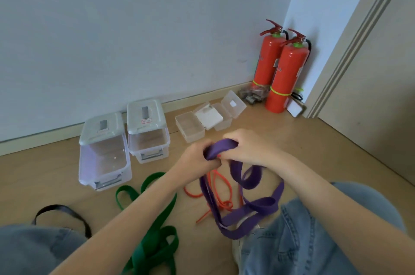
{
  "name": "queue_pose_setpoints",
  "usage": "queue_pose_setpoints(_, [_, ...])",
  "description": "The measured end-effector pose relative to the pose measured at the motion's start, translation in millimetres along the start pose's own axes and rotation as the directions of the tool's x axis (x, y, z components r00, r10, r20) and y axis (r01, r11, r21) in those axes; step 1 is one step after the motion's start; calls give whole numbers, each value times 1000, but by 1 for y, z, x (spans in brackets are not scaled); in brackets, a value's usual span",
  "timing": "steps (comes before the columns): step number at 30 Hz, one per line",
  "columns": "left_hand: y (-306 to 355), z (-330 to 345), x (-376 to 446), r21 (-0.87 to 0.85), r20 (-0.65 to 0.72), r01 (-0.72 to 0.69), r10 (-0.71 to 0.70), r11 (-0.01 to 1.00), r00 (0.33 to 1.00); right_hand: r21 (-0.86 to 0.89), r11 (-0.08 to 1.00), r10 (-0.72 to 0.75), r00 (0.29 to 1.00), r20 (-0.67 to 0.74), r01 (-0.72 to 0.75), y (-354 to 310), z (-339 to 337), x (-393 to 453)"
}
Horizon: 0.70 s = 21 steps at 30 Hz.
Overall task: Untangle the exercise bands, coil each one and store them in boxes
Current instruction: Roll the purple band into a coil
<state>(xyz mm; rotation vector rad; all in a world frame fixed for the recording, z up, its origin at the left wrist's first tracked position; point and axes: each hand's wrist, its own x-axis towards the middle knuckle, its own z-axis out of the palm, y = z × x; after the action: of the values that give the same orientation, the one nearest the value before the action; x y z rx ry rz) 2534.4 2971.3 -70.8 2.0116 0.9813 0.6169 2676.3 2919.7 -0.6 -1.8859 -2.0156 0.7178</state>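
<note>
Head view: left hand (197, 158) and right hand (244, 149) both curled round purple band (253, 207), gripping its upper fold above wooden floor (292, 140); remainder trails in loops over orange band (215, 187); green band (155, 229) lies left, near two lidded clear boxes (105, 158).

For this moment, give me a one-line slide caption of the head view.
Both hands, left hand and right hand, grip the purple band; green band and orange band lie on the floor.

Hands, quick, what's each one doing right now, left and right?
Left hand: grips the purple band at its raised end.
Right hand: grips the same purple band, beside the left.
</note>
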Motion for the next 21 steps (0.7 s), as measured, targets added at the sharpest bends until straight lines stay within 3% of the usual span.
queue_pose_setpoints(2, [-8,10,-11,-162,66,74,-64,984,996,238,969,-56,997,-61,69,-8,-6,-2])
queue_pose_setpoints(5, [-21,22,-30,-147,108,133,-118,980,987,713,693,25,986,-168,104,-16,-13,-3])
queue_pose_setpoints(8, [-9,5,-29,-38,67,153,-150,988,986,865,483,189,947,-258,139,-8,-19,0])
queue_pose_setpoints(10, [20,-21,-27,-354,34,131,-127,926,991,842,527,285,909,-303,115,1,-26,4])
queue_pose_setpoints(12, [46,-54,-27,-746,77,85,-42,661,996,615,788,268,921,-281,-42,16,-32,7])
queue_pose_setpoints(13, [53,-67,-28,-817,138,107,13,567,990,386,911,237,950,-202,-146,24,-33,8])
queue_pose_setpoints(14, [56,-77,-31,-812,211,161,26,562,977,147,962,243,967,-78,-230,29,-31,8])
queue_pose_setpoints(16, [47,-85,-39,-663,313,296,-105,688,944,-143,954,282,949,138,-263,32,-22,5])
queue_pose_setpoints(18, [31,-86,-48,-451,367,406,-250,795,896,-61,986,164,957,239,-154,27,-8,5])
queue_pose_setpoints(21, [17,-83,-54,-213,483,432,-290,876,826,137,990,-71,946,316,29,3,22,9])
